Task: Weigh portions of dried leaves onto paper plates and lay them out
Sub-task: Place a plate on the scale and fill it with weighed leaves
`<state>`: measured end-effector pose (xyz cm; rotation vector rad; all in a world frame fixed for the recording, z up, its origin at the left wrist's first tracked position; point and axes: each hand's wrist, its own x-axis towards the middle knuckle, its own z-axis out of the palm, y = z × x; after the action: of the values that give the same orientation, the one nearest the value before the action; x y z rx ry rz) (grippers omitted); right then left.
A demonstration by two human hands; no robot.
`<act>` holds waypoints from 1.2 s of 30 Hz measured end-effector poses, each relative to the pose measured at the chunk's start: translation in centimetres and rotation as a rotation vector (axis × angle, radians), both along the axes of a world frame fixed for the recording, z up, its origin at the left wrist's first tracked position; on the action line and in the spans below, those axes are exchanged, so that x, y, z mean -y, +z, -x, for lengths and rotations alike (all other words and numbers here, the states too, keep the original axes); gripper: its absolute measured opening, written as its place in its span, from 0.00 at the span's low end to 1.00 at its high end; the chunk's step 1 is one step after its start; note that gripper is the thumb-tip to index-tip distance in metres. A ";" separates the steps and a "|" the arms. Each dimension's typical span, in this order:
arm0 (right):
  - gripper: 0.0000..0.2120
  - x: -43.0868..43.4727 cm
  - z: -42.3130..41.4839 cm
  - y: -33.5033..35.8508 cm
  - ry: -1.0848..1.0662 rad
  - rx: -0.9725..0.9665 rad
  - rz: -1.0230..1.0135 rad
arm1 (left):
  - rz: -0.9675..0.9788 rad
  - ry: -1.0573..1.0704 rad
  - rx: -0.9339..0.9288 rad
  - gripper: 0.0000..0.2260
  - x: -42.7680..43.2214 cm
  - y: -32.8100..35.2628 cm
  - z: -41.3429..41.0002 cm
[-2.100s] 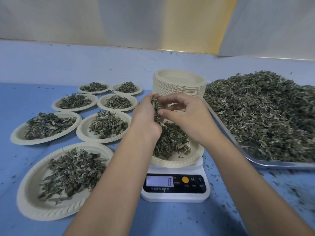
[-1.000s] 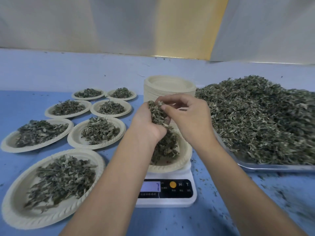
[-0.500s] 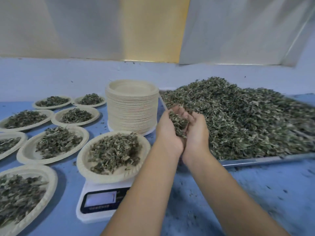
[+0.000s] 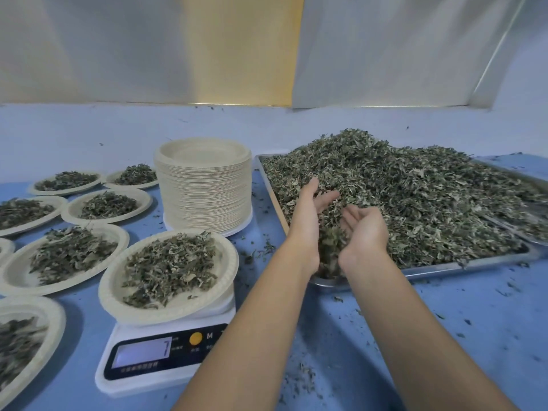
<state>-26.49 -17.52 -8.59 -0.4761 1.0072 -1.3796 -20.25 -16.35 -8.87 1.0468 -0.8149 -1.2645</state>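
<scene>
Seven leaf-filled paper plates (image 4: 17,274) are laid out on the blue worktop (image 4: 444,321), an eighth plate (image 4: 112,289) is set on the one scale (image 4: 166,354) beside one stack of empty plates (image 4: 204,197), and the left hand (image 4: 307,221) and right hand (image 4: 366,232) are held apart, fingers relaxed, over the one metal tray (image 4: 444,266) heaped with dried leaves (image 4: 415,197).

The one view comes from a wide-angle camera on the person's head, facing forward and down along both forearms, close enough that the left hand (image 4: 305,221) and right hand (image 4: 364,232) sit mid-frame. Beyond the fingers (image 4: 326,199) rise the leaf heap (image 4: 415,197) and the wall (image 4: 148,54). Left of the fingers lie the scale (image 4: 142,355) and the filled plates (image 4: 59,289).
</scene>
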 end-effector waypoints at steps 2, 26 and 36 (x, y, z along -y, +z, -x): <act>0.17 -0.1 0.1 0.0 -0.014 -0.116 0.056 | 0.025 -0.028 0.019 0.21 0.0 -0.2 0.1; 0.25 -1.0 -1.9 -1.3 -0.002 -0.235 0.342 | 0.017 -0.105 -0.175 0.11 -2.5 0.0 -1.3; 0.15 -2.9 -6.5 -0.8 0.088 -0.135 0.353 | 0.046 0.250 0.111 0.13 -4.9 0.7 -4.6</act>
<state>-20.01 -14.59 -9.36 -0.8751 0.8401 -1.4654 -15.61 -11.44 -8.20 1.1508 -0.7668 -0.9787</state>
